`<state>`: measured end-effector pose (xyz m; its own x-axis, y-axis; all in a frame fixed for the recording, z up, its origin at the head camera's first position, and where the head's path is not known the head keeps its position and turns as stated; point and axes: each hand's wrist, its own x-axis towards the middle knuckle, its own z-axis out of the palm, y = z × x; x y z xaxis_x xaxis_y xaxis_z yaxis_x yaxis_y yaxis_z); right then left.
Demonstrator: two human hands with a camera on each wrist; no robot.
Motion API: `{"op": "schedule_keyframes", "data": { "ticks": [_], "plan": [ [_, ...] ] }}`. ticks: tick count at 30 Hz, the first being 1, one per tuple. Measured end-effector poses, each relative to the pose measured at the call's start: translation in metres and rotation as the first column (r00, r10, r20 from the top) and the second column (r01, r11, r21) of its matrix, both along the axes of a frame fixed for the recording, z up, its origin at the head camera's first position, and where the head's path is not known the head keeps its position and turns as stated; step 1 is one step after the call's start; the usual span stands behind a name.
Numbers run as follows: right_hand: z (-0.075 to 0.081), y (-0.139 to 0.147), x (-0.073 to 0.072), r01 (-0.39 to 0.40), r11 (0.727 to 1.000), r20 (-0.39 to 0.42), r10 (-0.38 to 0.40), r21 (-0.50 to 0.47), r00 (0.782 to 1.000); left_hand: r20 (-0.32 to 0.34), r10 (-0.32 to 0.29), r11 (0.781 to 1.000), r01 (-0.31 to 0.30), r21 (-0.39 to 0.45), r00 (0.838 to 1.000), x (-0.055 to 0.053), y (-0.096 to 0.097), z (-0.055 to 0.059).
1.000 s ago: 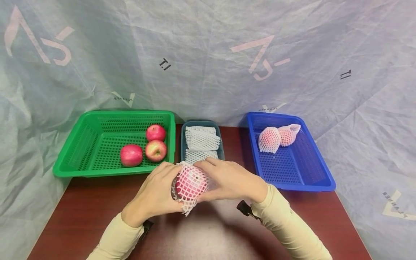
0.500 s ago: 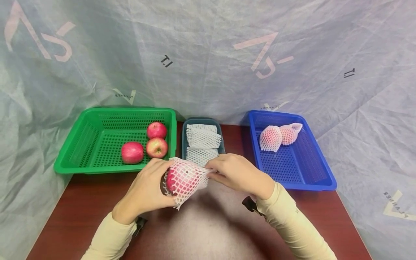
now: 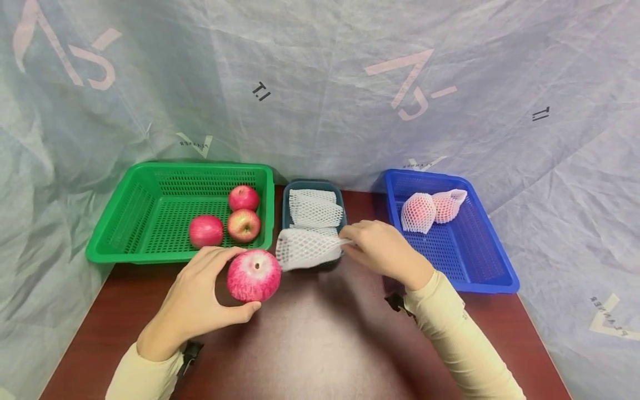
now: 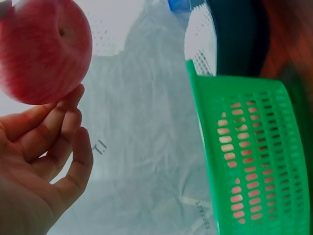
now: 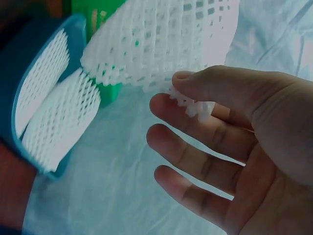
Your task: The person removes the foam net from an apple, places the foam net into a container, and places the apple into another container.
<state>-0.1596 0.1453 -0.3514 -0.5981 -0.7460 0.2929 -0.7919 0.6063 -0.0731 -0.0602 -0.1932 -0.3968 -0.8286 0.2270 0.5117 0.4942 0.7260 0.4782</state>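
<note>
My left hand (image 3: 200, 297) grips a bare red apple (image 3: 254, 275) between thumb and fingers, held above the table. In the left wrist view the same apple (image 4: 46, 49) shows its stem hollow. To the right of it, my right hand (image 3: 382, 250) pinches one end of a white foam net sleeve (image 3: 305, 249), whose other end points toward the apple. The right wrist view shows thumb and index finger on the gathered end of the net sleeve (image 5: 166, 44), with the other fingers spread. Behind it, more foam net sleeves (image 3: 315, 208) lie in a small dark teal bin (image 3: 288, 214).
A green basket (image 3: 125, 255) on the left holds three bare apples (image 3: 206, 231). On the right, a blue basket (image 3: 465, 288) holds two net-wrapped apples (image 3: 419, 213). Grey printed cloth (image 3: 300, 139) hangs behind the brown table (image 3: 310, 344).
The net sleeve has come off the apple, drawn to the right by my right hand. My left hand has moved left with the now bare apple.
</note>
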Motion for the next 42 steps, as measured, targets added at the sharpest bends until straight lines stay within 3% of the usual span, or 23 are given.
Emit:
{"op": "schedule_keyframes", "data": {
  "ticks": [7,12,19,27,31,35,42],
  "plan": [
    [0.003,0.003,-0.034,0.107,0.993,0.068,-0.110,0.048,0.992,0.019,0.032,0.999,-0.032,-0.007,0.999,0.006,-0.009,-0.005],
    [-0.002,-0.002,-0.059,0.143,0.984,0.205,-0.164,0.110,0.965,0.027,0.053,0.999,-0.053,-0.001,0.998,0.008,-0.013,-0.007],
    [-0.027,-0.002,-0.090,0.145,0.971,0.361,-0.207,0.193,0.909,0.039,0.067,0.998,-0.067,-0.001,0.997,0.010,-0.016,-0.010],
    [-0.060,-0.006,-0.113,0.125,0.962,0.407,-0.217,0.241,0.887,0.025,0.075,0.997,-0.076,0.002,0.997,0.011,-0.019,-0.016],
    [-0.067,-0.006,-0.117,0.130,0.963,0.397,-0.218,0.237,0.891,0.024,0.077,0.997,-0.077,0.004,0.997,0.011,-0.020,-0.017],
    [-0.066,-0.003,-0.117,0.126,0.963,0.361,-0.208,0.237,0.909,0.021,0.077,0.997,-0.077,0.001,0.997,0.010,-0.021,-0.019],
    [-0.057,0.009,-0.112,0.119,0.987,0.343,-0.149,0.108,0.927,0.036,0.090,0.996,-0.090,-0.002,0.995,0.009,-0.022,-0.020]
  ]
}}
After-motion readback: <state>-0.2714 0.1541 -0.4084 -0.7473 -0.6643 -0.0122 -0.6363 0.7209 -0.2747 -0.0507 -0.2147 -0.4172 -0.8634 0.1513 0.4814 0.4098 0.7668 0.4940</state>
